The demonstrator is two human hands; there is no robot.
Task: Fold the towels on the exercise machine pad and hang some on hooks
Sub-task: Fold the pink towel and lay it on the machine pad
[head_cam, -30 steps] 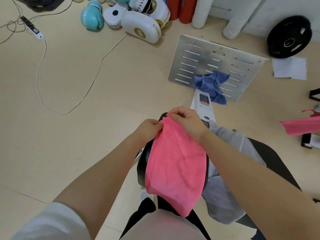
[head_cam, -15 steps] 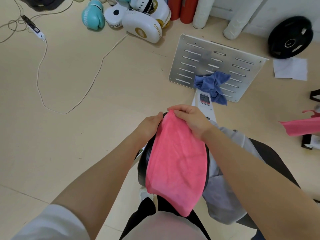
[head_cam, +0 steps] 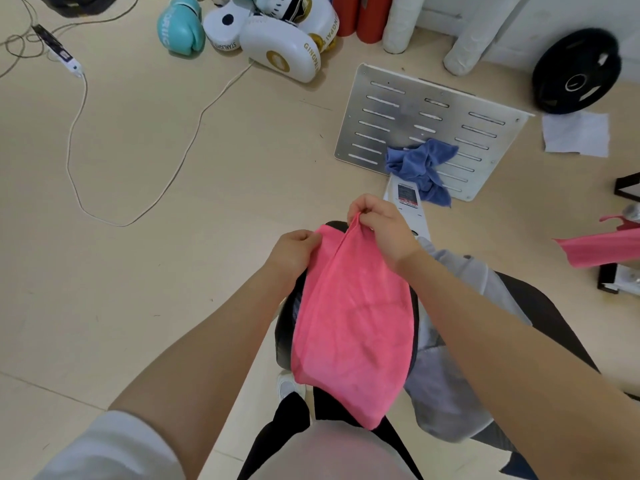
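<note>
A pink towel [head_cam: 353, 327] lies folded lengthwise over the black exercise machine pad [head_cam: 285, 327], its near end hanging off toward me. My left hand [head_cam: 294, 252] pinches its far left corner. My right hand [head_cam: 381, 226] pinches the far right edge and lifts it a little above the pad. A grey towel [head_cam: 446, 382] drapes over the pad's right side, under my right forearm. A crumpled blue towel [head_cam: 420, 166] rests on the machine's metal footplate [head_cam: 426, 116]. Another pink towel [head_cam: 602, 249] hangs at the right edge.
Boxing gloves and white pads [head_cam: 277, 39] crowd the far floor, beside red and white rolls [head_cam: 398, 19]. A black weight plate [head_cam: 576, 69] leans at the back right, with a white cloth [head_cam: 576, 133] in front of it. A cable [head_cam: 114, 140] loops across the left floor.
My right hand has raised the towel's far edge and drawn it toward the right, forming a ridge. My left hand has stayed at the left corner.
</note>
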